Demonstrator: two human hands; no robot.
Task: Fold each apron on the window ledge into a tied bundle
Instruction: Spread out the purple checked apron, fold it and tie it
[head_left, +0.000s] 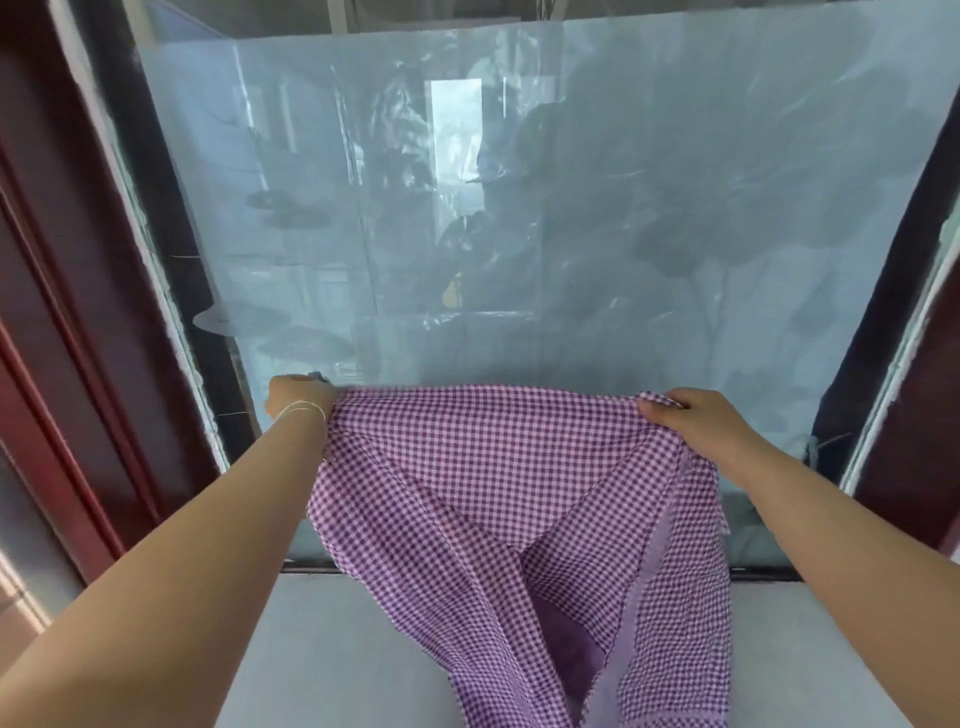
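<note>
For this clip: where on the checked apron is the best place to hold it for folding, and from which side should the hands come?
Probably the two top corners, from above and the outer sides. The purple checked apron hangs from a taut upper edge, while its middle sags loosely toward the window ledge. The left hand and right hand already hold those corners, keeping the cloth spread; gripping the sagging centre would bunch it.
</note>
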